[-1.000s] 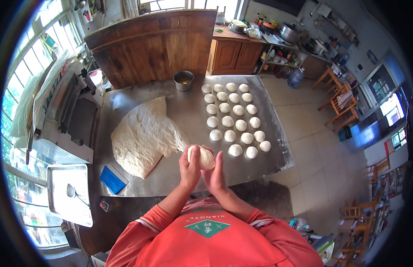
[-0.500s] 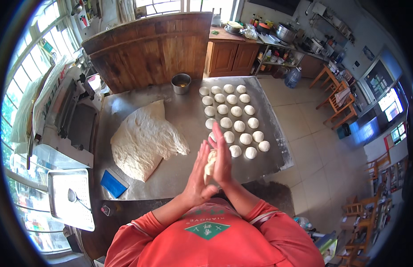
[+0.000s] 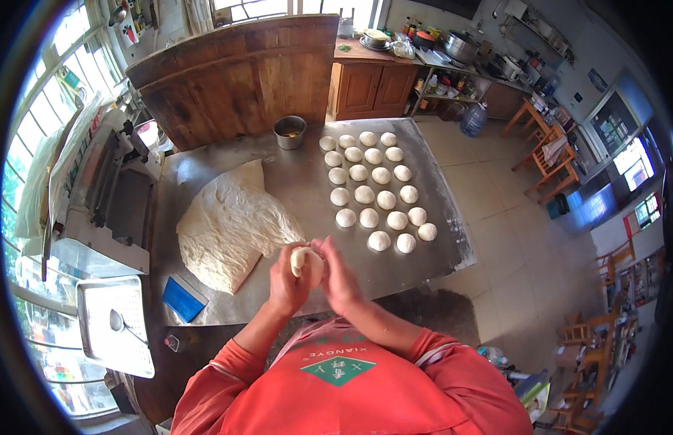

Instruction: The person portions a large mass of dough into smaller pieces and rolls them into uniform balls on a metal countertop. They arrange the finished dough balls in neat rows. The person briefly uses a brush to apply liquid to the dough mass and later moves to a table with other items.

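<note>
I see both hands raised together just above the near edge of the desk [image 3: 293,181], cupping a small ball of dough [image 3: 304,259] between them. The left hand [image 3: 287,279] wraps the ball from the left and underneath, its fingers curled up around it, while the right hand [image 3: 341,275] presses against it from the right, so the ball is clasped between the two and only its pale top shows. I cannot tell how firmly it is squeezed. The ball sits over the front part of the desk, just right of the big slab of dough [image 3: 231,225], which lies flat on the metal surface with a straight cut edge facing the hands. Beyond and to the right of the hands I count several rows of finished dough balls [image 3: 372,185] set out apart from one another, the nearest pair lying close to the right hand. A blue scraper [image 3: 184,299] lies on the desk near the front left corner, beside the slab's lower end. At the far edge of the desk stands a small metal pot [image 3: 290,132], set against a wooden counter [image 3: 235,72]. To the left of the desk I see a grey machine [image 3: 119,196], and nearer to me a metal tray [image 3: 115,326] with a spoon [image 3: 122,324] lying in it. The person's orange sleeves and apron fill the bottom of the view.
</note>
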Action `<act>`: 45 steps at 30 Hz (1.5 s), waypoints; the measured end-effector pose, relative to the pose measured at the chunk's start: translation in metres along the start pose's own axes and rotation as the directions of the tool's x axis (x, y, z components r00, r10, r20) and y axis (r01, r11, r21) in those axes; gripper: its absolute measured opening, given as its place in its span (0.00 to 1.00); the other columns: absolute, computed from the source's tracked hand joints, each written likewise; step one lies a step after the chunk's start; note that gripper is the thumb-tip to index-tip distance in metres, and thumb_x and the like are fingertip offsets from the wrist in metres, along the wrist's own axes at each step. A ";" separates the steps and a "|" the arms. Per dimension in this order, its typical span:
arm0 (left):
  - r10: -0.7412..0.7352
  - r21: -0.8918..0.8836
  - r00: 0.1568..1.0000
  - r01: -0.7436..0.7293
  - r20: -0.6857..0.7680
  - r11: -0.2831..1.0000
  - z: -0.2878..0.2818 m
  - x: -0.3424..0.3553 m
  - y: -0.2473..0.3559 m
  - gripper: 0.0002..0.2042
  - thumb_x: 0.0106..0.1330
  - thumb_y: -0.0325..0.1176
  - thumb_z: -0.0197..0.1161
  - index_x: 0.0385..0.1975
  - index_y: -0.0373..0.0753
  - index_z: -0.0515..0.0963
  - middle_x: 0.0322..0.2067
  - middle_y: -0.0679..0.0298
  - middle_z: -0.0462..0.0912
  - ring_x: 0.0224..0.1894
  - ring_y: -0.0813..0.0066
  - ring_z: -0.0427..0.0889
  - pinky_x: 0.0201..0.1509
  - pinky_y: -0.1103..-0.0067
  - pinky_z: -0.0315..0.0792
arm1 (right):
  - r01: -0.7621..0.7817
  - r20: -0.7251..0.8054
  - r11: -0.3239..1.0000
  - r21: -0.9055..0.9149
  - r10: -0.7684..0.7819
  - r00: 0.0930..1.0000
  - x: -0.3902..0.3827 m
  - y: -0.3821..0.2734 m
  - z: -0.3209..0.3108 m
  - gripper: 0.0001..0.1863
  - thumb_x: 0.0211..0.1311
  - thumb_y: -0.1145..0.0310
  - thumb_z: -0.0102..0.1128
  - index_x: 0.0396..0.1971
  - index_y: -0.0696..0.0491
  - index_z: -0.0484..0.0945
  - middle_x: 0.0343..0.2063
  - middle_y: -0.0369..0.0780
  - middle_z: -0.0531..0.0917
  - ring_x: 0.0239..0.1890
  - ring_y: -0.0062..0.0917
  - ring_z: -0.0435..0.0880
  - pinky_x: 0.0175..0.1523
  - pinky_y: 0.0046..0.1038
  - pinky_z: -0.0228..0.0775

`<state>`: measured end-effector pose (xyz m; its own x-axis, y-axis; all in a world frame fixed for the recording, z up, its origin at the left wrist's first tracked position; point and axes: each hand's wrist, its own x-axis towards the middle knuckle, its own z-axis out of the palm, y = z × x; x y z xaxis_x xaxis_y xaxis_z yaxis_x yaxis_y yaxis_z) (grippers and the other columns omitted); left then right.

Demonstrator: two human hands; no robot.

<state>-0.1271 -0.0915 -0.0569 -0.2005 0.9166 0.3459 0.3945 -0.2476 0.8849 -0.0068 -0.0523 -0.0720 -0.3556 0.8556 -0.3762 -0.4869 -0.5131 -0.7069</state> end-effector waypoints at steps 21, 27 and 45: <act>-0.192 0.308 0.917 0.082 0.348 0.948 0.048 -0.082 -0.100 0.08 0.61 0.33 0.65 0.35 0.37 0.78 0.32 0.48 0.81 0.35 0.52 0.83 0.37 0.67 0.75 | 0.275 0.269 -0.034 -0.961 -0.341 0.901 0.079 0.089 -0.098 0.21 0.64 0.49 0.59 0.28 0.55 0.74 0.20 0.47 0.79 0.25 0.47 0.79 0.32 0.46 0.70; -0.550 0.224 0.809 0.508 0.205 0.831 0.033 -0.064 -0.071 0.16 0.61 0.43 0.66 0.36 0.34 0.79 0.29 0.57 0.83 0.30 0.69 0.83 0.39 0.73 0.76 | 0.304 0.276 0.022 -0.952 -0.359 0.892 0.118 0.077 -0.131 0.24 0.64 0.45 0.55 0.42 0.54 0.77 0.45 0.46 0.79 0.48 0.42 0.78 0.52 0.44 0.70; -0.763 0.228 0.592 0.805 -0.259 0.548 0.097 -0.003 -0.237 0.44 0.56 0.54 0.69 0.62 0.25 0.61 0.57 0.35 0.68 0.58 0.44 0.70 0.63 0.61 0.64 | 0.489 0.444 0.045 -0.871 -0.353 0.823 0.152 0.012 -0.186 0.28 0.60 0.52 0.62 0.55 0.54 0.72 0.54 0.46 0.75 0.57 0.39 0.73 0.61 0.44 0.64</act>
<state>-0.1329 -0.0047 -0.2979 -0.6518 0.6506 -0.3896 0.2592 0.6740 0.6918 0.0815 0.0848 -0.2488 -0.4755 0.8553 0.2058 0.4992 0.4550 -0.7374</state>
